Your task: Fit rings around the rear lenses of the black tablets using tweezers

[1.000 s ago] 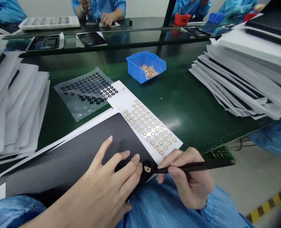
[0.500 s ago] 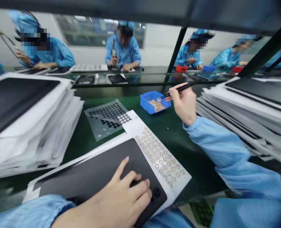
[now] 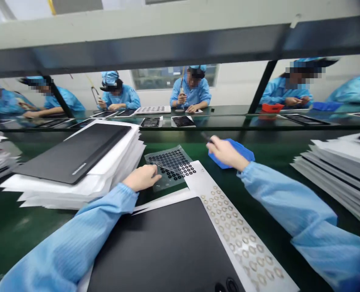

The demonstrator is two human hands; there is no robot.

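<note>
Left hand moved off black panel, now resting open on clear sheet of black rings; right hand pinching tweezers over blue bin.

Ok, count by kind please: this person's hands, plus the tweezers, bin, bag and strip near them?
Hands: 2 (left hand, right hand)
Tweezers: 1
Blue bin: 1
Clear bag of black rings: 1
White strip of gold rings: 1
Total: 6
</note>
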